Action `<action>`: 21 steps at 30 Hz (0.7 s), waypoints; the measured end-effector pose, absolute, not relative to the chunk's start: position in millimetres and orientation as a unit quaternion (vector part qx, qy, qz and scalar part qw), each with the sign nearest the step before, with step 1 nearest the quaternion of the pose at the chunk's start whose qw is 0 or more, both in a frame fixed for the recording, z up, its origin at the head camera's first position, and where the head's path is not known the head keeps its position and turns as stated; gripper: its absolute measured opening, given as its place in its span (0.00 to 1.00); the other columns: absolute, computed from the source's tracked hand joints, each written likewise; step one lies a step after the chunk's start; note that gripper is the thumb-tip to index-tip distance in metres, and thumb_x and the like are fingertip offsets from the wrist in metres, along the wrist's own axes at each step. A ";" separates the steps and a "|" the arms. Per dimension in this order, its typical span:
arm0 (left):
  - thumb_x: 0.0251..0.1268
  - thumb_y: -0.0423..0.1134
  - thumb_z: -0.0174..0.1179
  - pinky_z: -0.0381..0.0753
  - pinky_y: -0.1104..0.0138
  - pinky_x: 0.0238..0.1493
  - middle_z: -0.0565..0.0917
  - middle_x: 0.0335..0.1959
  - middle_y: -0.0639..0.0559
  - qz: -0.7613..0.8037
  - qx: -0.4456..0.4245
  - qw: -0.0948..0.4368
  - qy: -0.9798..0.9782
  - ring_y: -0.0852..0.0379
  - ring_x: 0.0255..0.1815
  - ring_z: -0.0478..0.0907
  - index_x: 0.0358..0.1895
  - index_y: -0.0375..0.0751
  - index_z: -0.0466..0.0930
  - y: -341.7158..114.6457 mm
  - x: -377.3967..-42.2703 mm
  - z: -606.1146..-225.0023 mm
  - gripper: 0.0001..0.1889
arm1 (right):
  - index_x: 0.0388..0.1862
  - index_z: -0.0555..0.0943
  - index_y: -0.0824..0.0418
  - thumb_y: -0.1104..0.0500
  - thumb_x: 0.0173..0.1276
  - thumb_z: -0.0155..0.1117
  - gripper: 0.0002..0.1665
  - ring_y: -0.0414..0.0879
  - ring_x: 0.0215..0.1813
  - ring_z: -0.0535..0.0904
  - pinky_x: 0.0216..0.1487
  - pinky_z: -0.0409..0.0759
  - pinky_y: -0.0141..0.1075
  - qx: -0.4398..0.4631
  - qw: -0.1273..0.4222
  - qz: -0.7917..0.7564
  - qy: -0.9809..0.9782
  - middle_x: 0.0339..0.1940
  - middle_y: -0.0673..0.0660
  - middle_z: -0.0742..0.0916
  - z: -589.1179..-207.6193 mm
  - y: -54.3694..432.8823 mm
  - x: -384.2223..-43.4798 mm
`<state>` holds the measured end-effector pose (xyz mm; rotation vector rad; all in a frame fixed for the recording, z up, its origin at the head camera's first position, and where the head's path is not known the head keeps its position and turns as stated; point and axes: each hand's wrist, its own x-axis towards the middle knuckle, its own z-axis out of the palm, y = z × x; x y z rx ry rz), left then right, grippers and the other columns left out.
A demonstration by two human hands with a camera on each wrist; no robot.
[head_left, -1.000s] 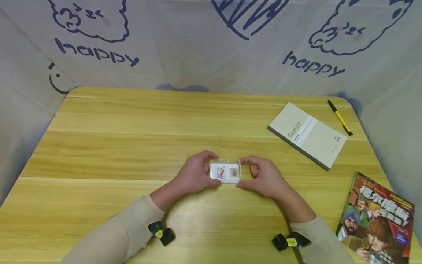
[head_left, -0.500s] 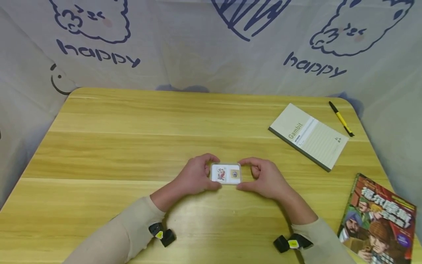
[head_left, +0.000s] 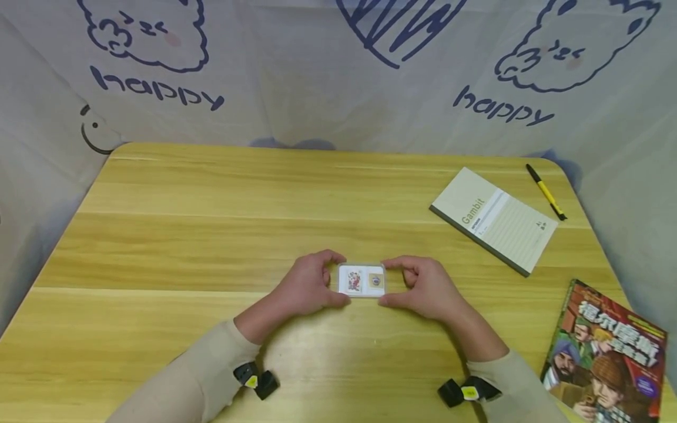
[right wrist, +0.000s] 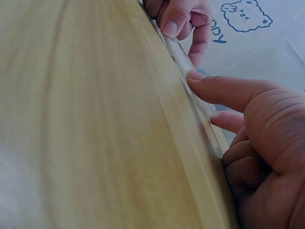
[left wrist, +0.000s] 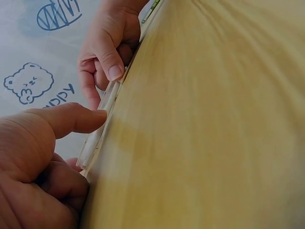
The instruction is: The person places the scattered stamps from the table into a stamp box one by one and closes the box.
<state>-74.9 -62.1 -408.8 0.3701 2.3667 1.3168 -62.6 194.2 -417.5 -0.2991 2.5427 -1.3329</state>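
A small clear plastic case [head_left: 365, 280] lies near the middle of the table, with a white face bearing a reddish picture and a tan square. My left hand [head_left: 309, 283] holds its left end, thumb at the near edge and index finger at the far edge. At the opposite end my right hand [head_left: 423, 288] pinches the case the same way. Seen edge-on in the left wrist view, the thin case [left wrist: 97, 131] lies close to the tabletop between both hands. The right wrist view shows my right thumb [right wrist: 214, 88] against its near side.
On the wooden table [head_left: 185, 235], a beige notebook [head_left: 494, 220] lies at the back right, with a yellow and black pen [head_left: 546, 192] beside it. A comic-style book [head_left: 605, 352] is at the front right. A printed cloth [head_left: 296, 76] hangs behind the table.
The case has gone from tilted, with its clear far side showing, to lying flat. My left hand has shifted slightly left; my right hand has barely moved.
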 end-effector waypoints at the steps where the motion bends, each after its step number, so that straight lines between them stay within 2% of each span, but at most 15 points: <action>1: 0.41 0.32 0.80 0.64 0.69 0.17 0.71 0.18 0.53 0.473 0.132 0.202 0.847 0.61 0.16 0.64 0.59 0.32 0.76 -62.3 -74.6 -408.8 0.36 | 0.53 0.86 0.57 0.54 0.44 0.87 0.34 0.40 0.18 0.55 0.25 0.61 0.34 -0.105 0.125 -0.456 0.875 0.13 0.46 0.62 -417.7 194.1 -62.5; 9: 0.42 0.31 0.81 0.63 0.70 0.17 0.71 0.17 0.53 0.491 0.119 0.208 0.838 0.60 0.15 0.64 0.60 0.31 0.77 -63.4 -73.6 -409.4 0.36 | 0.53 0.86 0.56 0.53 0.43 0.87 0.35 0.40 0.18 0.55 0.22 0.59 0.33 -0.098 0.127 -0.450 0.878 0.13 0.47 0.63 -417.5 192.8 -63.0; 21: 0.41 0.34 0.82 0.63 0.69 0.19 0.70 0.18 0.52 0.492 0.120 0.203 0.838 0.60 0.17 0.64 0.58 0.36 0.80 -65.2 -75.7 -407.9 0.35 | 0.53 0.86 0.55 0.52 0.44 0.87 0.34 0.40 0.17 0.56 0.21 0.57 0.33 -0.100 0.124 -0.443 0.882 0.13 0.47 0.64 -416.1 192.7 -63.6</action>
